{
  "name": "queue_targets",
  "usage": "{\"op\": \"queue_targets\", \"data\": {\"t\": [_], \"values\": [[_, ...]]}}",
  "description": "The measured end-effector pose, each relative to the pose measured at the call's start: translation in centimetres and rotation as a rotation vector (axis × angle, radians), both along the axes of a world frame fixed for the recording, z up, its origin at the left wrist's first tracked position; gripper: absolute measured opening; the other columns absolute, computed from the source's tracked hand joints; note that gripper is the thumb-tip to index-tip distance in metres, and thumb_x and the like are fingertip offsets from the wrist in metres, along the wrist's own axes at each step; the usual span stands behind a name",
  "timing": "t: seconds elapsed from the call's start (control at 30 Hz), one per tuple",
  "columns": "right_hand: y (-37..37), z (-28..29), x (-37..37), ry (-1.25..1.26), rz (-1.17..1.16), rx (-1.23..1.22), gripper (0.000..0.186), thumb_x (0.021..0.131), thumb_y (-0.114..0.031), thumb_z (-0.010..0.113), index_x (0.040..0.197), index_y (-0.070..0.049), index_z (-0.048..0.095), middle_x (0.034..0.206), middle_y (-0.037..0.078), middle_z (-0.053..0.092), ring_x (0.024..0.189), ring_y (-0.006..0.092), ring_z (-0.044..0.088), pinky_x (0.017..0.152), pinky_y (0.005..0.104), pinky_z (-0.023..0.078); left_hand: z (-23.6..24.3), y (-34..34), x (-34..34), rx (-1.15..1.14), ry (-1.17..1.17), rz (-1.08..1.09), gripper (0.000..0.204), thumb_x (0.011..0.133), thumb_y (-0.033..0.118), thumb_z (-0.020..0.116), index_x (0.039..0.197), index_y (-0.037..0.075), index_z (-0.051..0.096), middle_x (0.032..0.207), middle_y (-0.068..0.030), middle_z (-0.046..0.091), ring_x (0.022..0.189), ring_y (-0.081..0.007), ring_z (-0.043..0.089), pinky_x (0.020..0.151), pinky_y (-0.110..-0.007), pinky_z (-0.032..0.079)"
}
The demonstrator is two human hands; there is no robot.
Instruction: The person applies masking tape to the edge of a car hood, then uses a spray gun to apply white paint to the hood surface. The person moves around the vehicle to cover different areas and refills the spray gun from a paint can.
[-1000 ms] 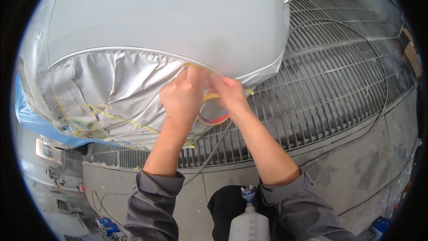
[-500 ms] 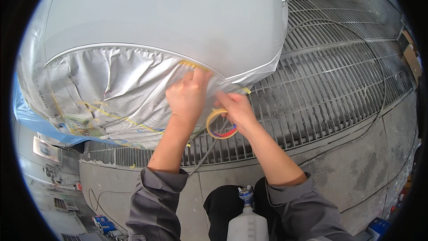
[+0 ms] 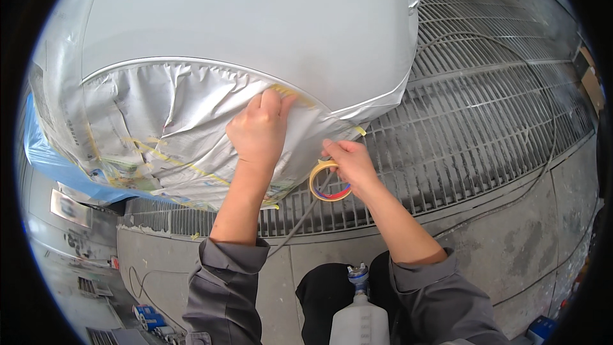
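My left hand [image 3: 257, 129] is curled closed against the crinkled silvery masking sheet [image 3: 211, 99], just under a curved panel edge. By its fingertips a short strip of yellow masking tape [image 3: 297, 95] lies along that edge. What the left fingers hold, if anything, is hidden. Lower and to the right, my right hand [image 3: 355, 164] grips a roll of yellow masking tape [image 3: 313, 187], which hangs from the fingers with its blue and red core showing. Above both hands spreads a smooth pale grey vehicle panel [image 3: 242, 19].
Slatted metal floor grating [image 3: 485, 115] runs beside and beneath the covered body. A hose [image 3: 552, 115] curves over it. Blue plastic film [image 3: 54, 153] wraps the far left. Near my legs hangs a spray gun with a white cup [image 3: 361, 319]. Blue cans [image 3: 148, 317] stand lower left.
My left hand has slid a little left along the taped edge. My right hand, with the tape roll, has drawn slightly away to the right. The whole view has shifted a bit.
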State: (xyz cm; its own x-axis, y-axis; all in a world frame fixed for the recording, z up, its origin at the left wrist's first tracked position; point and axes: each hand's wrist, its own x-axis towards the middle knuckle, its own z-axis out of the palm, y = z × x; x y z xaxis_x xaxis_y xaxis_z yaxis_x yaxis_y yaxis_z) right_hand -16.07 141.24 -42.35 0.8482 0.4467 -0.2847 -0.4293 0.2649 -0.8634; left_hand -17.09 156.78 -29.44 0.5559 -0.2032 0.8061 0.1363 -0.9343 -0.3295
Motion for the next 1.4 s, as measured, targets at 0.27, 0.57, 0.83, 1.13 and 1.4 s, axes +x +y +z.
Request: {"op": "queue_targets", "data": {"t": [0.27,0.57,0.83,1.13,1.4], "values": [[-0.1,0.2,-0.7,0.036,0.019,0.04,0.033,0.101,-0.036,0.07,0.097,-0.003,0.071,0.079,-0.001,0.063,0.06,0.0051,0.047,0.05,0.0227,0.031,1.9,0.7,-0.9,-0.091,-0.122,-0.025,0.046,0.088,0.039,0.084,0.069,0.015,0.05,0.056,-0.0013,0.056,0.045,-0.0261,0.057,0.041,-0.037,0.042],[0.0,1.6,-2.1,-0.332,0.018,0.179,0.036,0.097,-0.005,0.066,0.13,-0.003,0.052,0.092,0.0,0.062,0.075,0.0055,0.055,0.066,0.0229,0.044,-2.2,-0.4,-4.9,-0.937,0.499,-0.15,0.033,0.101,0.026,0.067,0.082,-0.001,0.068,0.074,-0.025,0.066,0.068,-0.0444,0.065,0.061,-0.049,0.051],[0.5,0.3,-2.1,-0.548,-0.127,0.043,0.04,0.096,-0.004,0.07,0.133,-0.004,0.055,0.09,0.0,0.067,0.07,0.0059,0.059,0.065,0.0252,0.049,-4.2,0.6,-5.4,-1.154,0.754,-0.327,0.02,0.094,0.015,0.071,0.1,-0.004,0.074,0.097,-0.0221,0.075,0.089,-0.0329,0.075,0.079,-0.039,0.057],[-0.4,1.0,-2.4,-0.633,-0.027,0.014,0.024,0.104,-0.011,0.059,0.127,-0.005,0.063,0.076,0.0,0.067,0.065,0.0055,0.056,0.061,0.025,0.045,-3.8,0.5,-5.1,-0.998,0.576,-0.294,0.008,0.089,0.002,0.071,0.094,-0.003,0.068,0.088,-0.0176,0.069,0.075,-0.0303,0.07,0.072,-0.04,0.056],[-0.8,-1.3,0.2,-0.492,-0.081,-0.332,0.013,0.103,-0.011,0.061,0.105,-0.003,0.07,0.073,0.0,0.066,0.061,0.009,0.057,0.057,0.0283,0.044,-2.6,-0.7,-5.7,-0.693,0.456,-0.432,0.008,0.09,-0.003,0.068,0.096,-0.002,0.063,0.09,-0.0193,0.064,0.081,-0.0405,0.066,0.075,-0.045,0.054]]}}
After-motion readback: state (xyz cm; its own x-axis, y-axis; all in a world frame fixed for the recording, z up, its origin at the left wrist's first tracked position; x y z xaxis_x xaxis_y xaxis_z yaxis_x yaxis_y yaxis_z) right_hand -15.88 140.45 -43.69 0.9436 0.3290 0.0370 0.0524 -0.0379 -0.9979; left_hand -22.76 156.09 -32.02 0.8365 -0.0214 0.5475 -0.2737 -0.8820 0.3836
